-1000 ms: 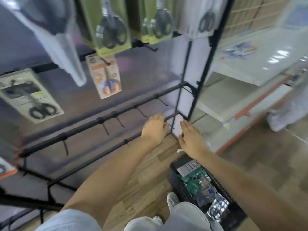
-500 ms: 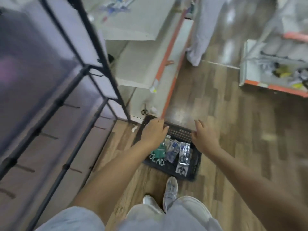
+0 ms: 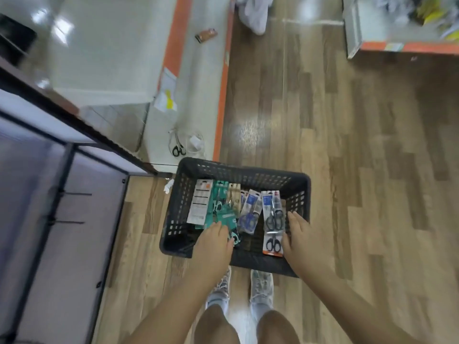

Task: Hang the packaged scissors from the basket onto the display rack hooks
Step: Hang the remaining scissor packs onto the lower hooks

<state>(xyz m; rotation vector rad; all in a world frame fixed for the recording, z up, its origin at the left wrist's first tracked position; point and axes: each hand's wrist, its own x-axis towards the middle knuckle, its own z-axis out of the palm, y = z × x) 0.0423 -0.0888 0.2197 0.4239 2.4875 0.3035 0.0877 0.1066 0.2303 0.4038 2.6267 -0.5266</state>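
On the wooden floor [image 3: 347, 170], directly ahead of two sneakers [image 3: 260, 285], a black perforated basket [image 3: 238, 171] was positioned. Several scissor packs were contained in it: a white-backed pack [image 3: 200, 204] at the left, green packs [image 3: 222, 209] beside it, a blue-handled pack [image 3: 249, 211] in the middle, and a black-handled pack [image 3: 273, 214] at the right. The left hand [image 3: 213, 244] was lowered onto the green packs with fingers bent downward; whether a pack was gripped could not be told. The right hand [image 3: 301, 238] was held with fingers extended, just beside the black-handled pack at the basket's right wall. The display rack [image 3: 67, 170], with two bare hooks [image 3: 74, 194], was located at the left. A loose pair of scissors [image 3: 178, 148] was seen on the white shelf base [image 3: 193, 103] beyond the basket.
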